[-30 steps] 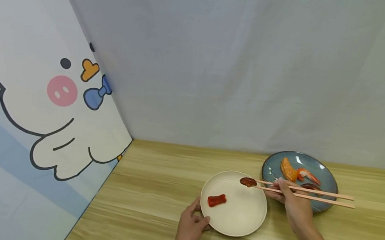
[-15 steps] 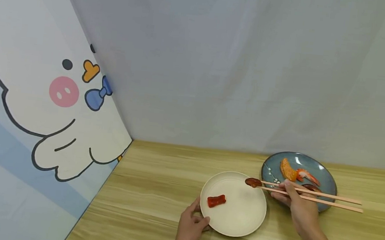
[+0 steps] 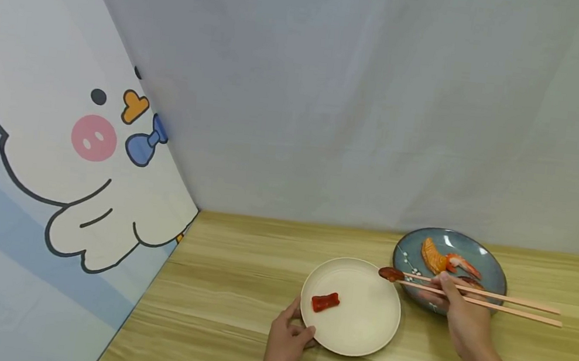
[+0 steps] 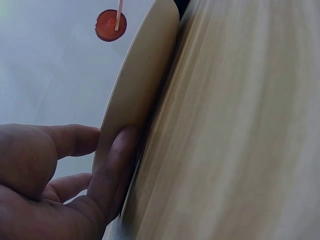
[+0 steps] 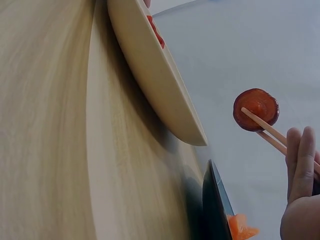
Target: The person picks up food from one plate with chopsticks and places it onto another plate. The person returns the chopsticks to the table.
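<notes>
My left hand (image 3: 287, 340) holds the near-left edge of a cream plate (image 3: 358, 329); its fingers are at the rim and against the outer wall (image 4: 135, 85). A small red piece of food (image 3: 325, 302) lies on that plate. In my right hand (image 3: 458, 310) is a pair of wooden chopsticks (image 3: 514, 306), their tips pinching a round reddish-brown food slice (image 5: 256, 110). From the head view, the slice appears over the right rim of the cream plate; the right wrist view shows it raised clear of both plates.
Beyond my right hand stands a blue-grey plate (image 3: 492, 269), partly covered by hand and chopsticks. On it lie an orange piece (image 3: 433, 256), a shrimp-like piece (image 3: 463, 264) and a brown piece. A grey curtain (image 3: 361, 105) backs the wooden table (image 3: 238, 269).
My right hand, with chopsticks and slice, has moved rightward from over the cream plate toward the blue-grey plate. The left hand and both plates stay about where they were.
</notes>
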A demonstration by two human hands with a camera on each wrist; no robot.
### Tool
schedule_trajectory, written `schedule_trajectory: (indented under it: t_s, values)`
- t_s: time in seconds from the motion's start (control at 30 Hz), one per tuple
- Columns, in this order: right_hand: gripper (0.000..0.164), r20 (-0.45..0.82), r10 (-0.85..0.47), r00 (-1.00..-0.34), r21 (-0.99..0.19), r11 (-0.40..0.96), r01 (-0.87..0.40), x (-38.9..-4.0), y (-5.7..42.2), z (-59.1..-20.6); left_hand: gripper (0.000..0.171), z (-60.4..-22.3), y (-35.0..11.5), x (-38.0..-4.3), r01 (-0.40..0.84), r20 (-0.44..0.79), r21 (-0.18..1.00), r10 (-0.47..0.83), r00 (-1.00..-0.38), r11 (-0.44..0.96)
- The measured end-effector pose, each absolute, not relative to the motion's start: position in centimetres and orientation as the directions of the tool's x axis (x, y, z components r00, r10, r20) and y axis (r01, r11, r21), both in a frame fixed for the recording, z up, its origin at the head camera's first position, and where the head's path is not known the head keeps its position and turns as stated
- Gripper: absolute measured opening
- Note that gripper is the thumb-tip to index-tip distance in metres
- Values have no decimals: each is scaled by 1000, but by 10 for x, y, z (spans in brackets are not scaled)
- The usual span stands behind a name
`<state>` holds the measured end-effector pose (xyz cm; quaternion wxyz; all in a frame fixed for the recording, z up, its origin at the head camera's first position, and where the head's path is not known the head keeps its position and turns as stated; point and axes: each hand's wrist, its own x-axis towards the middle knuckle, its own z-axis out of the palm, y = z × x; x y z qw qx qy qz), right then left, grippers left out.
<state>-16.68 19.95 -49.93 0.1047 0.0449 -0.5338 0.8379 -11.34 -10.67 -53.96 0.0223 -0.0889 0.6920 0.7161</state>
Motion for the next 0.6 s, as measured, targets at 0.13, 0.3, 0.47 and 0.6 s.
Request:
schedule_trajectory:
  t_s: [0.13,0.3,0.47,0.6]
  values:
    - [29,212,133,-968,-867,-431,-249,-170,203,-502,76,-540,-105,-115,-156,-159,987,-97,-983,-36]
    - [28,227,132,-965,-847,-463,-263,-174,208,-506,77,-541,-103,-117,-155,-157,987,-103,-982,-31]
    - [29,207,159,-965,-831,-491,-260,-178,215,-507,76,-544,-100,-121,-158,-160,987,-113,-981,-27]
    - [30,195,176,-965,-820,-510,-259,-178,220,-507,75,-545,-100,-122,-164,-162,986,-128,-978,0]
